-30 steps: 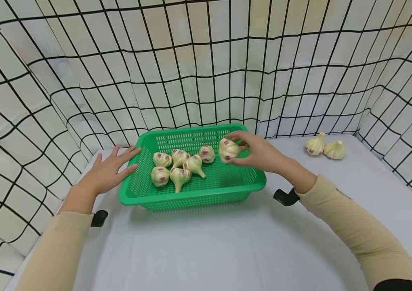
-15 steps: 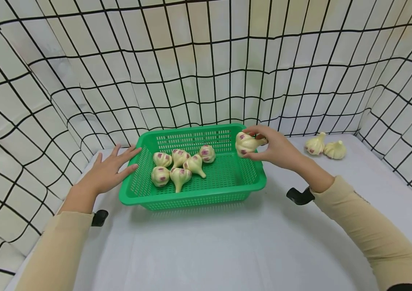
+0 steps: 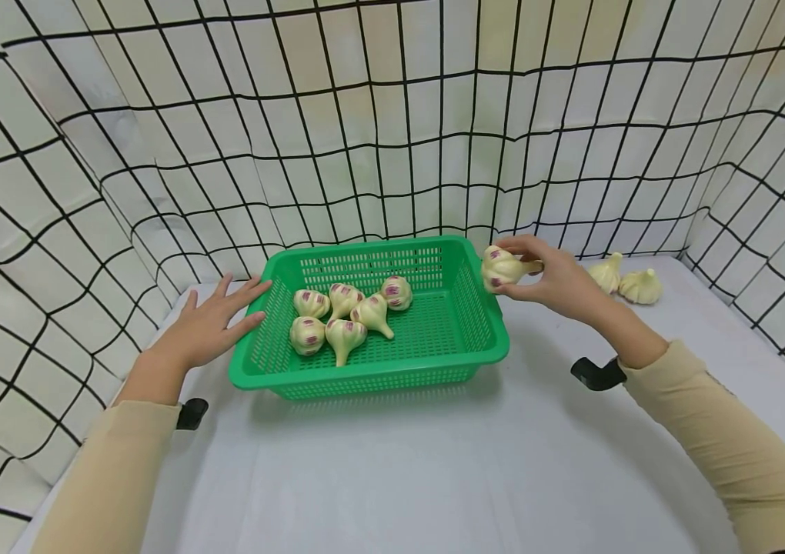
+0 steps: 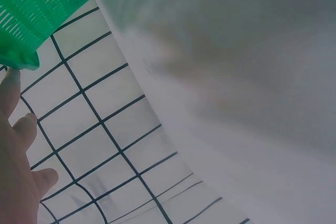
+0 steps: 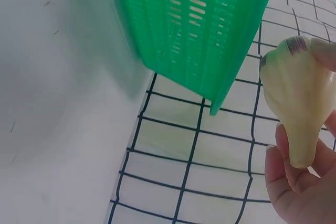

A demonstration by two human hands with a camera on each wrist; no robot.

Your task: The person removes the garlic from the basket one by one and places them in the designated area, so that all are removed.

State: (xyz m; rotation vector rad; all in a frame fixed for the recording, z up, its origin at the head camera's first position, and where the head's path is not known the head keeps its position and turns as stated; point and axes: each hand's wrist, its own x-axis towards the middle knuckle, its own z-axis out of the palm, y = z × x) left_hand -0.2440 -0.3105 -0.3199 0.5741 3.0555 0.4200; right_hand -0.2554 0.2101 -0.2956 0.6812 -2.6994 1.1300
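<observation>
My right hand [image 3: 548, 278] pinches a garlic [image 3: 499, 268] up beside the basket's [image 3: 379, 370] back right corner. It looks light, hard and maybe slippery, so I'd hold its fat round sides. My left hand [image 3: 202, 331] has straight, spread fingers at the left edge.

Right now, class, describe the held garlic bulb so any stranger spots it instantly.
Find the green basket on the white table. By its right rim, a right hand pinches a purple-marked garlic bulb, stem toward the palm. Unlike the six bulbs inside and the pair on the table, it alone is held.
</observation>
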